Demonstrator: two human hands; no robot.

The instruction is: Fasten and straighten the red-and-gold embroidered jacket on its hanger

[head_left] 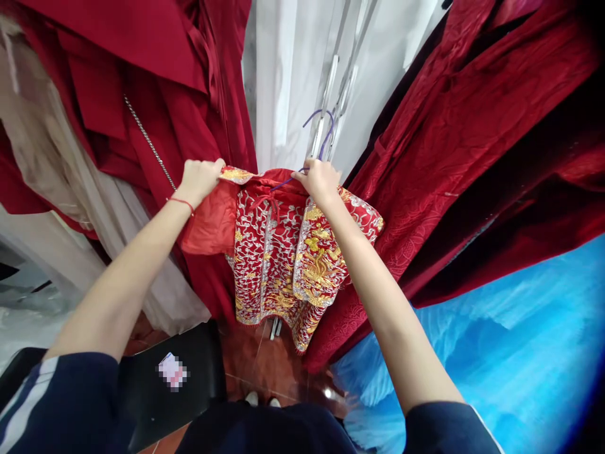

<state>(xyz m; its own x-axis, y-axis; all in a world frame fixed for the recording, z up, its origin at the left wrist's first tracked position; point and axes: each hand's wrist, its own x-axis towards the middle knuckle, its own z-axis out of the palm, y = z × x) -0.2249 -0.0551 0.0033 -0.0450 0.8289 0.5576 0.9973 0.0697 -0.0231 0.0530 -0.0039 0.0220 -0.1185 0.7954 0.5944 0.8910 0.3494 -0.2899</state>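
A red jacket (278, 252) embroidered in gold and silver hangs in front of me on a purple hanger (321, 129). My left hand (201, 178) is closed on the jacket's left shoulder edge, where the orange-red lining shows. My right hand (319, 178) is closed on the collar area at the base of the hanger. The hanger's hook rises toward a metal rail (340, 82) above. A thin red string circles my left wrist.
Dark red garments (472, 145) hang close on the right and more red and beige ones (94, 126) on the left. White curtain fabric (283, 75) is behind. A black case (179, 372) lies at lower left, blue fabric (496, 353) at lower right.
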